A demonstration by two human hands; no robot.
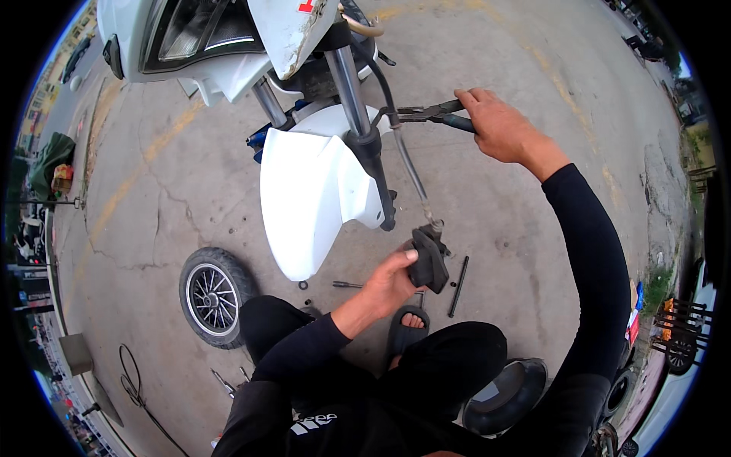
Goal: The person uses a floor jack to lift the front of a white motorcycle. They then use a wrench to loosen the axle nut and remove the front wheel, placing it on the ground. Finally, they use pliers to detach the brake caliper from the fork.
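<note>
My left hand (383, 283) is closed around a dark brake caliper (430, 260), below the fork of a white scooter. A brake hose (412, 164) runs up from the caliper past the fork leg (367, 148). Up on the right, my right hand (501, 128) grips the handles of a pair of pliers (434, 113). Its jaws reach the hose beside the top of the white front fender (304, 202). Whether they clamp the hose or a bracket behind it, I cannot tell. No wheel sits in the fork.
On the concrete at left lies a spoked wheel with its tyre (215, 298). A long axle bolt (458, 286), a socket tool (347, 285) and a washer (303, 286) lie near my feet. Beside my right knee is a loose black tyre (505, 407). A cable (135, 392) lies at lower left.
</note>
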